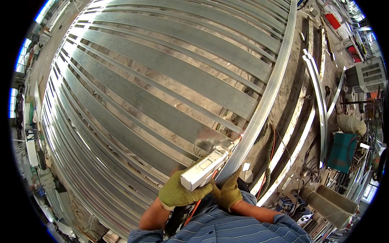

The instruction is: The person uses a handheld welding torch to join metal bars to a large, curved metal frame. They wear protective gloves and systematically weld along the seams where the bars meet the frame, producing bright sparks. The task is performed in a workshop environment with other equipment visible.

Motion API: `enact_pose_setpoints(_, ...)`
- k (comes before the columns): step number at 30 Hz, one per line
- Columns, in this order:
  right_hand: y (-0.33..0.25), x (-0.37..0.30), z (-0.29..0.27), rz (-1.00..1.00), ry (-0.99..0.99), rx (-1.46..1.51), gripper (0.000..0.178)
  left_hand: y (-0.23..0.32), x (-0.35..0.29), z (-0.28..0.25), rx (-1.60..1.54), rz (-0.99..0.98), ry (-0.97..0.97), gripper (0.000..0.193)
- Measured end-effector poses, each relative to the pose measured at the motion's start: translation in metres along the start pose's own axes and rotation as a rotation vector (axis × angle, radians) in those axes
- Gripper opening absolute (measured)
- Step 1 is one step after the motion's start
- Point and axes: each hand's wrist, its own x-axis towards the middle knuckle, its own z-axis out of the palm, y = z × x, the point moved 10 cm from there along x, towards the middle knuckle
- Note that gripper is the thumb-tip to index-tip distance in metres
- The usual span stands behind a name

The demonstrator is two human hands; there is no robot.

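A large silvery metal frame of wide and narrow parallel bars stretches out before me. Its bars meet a long edge rail that runs along the right side. My left hand, in a green work glove, is closed around a boxy white handheld welding gun. The gun's nozzle points up and right to where a narrow bar meets the rail, and a small bright glow shows there. My right hand, gloved too, grips the near end of the rail beside the gun. An orange cable hangs beneath the gun.
Long pale beams lie on the floor right of the frame, with cables alongside. Thin metal profiles lie across them. Farther right stand a teal box and a grey machine. Brown tubes lie at lower right.
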Motion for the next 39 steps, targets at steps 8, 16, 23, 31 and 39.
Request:
enact_pose_setpoints(8, 0.003, 0.001, -0.001, -0.052, 0.019, -0.044, 0.143, -0.001, 0.000, 0.004, 0.026, 0.031, -0.001, 0.059)
enact_pose_setpoints(16, 0.011, 0.001, 0.000, -0.115, 0.035, -0.074, 0.144, -0.002, -0.005, 0.008, 0.028, -0.098, 0.011, 0.055)
enact_pose_setpoints(23, 0.019, 0.000, 0.003, -0.017, 0.033, -0.022, 0.143, 0.022, -0.047, -0.030, -0.153, 0.101, 0.150, 0.065)
enact_pose_setpoints(31, 0.019, 0.004, -0.002, -0.078, 0.091, -0.118, 0.142, 0.029, -0.094, -0.038, -0.624, 0.145, 0.055, 0.077)
enact_pose_setpoints(39, -0.090, -0.097, 0.045, -0.529, -0.322, 0.145, 0.085, 0.096, -0.150, -0.032, 0.101, 0.250, 0.442, 0.039)
